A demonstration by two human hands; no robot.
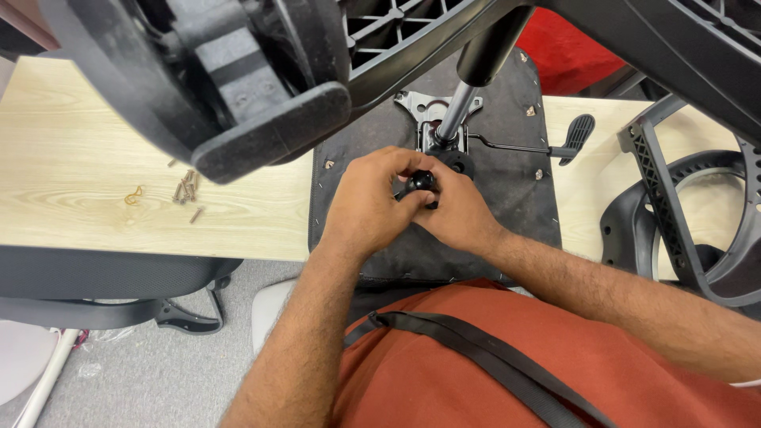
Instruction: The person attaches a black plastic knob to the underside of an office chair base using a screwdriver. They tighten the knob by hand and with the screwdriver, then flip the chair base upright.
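An upturned office chair seat (507, 182), its underside covered in dark grey fabric, lies on a light wooden table (95, 198). A metal mechanism plate (416, 103) with a gas cylinder (468, 87) rising from it sits on the seat. My left hand (372, 202) and my right hand (456, 214) meet just below the cylinder, both gripping a small round black knob (422, 181). A black lever with a paddle end (567, 143) sticks out to the right of the mechanism.
A black chair base with an armrest pad (269, 135) looms overhead at the top left. Several screws (187, 190) and a rubber band (135, 195) lie on the table. A black plastic chair frame part (674, 206) rests at the right. Another chair (103, 293) stands below the table.
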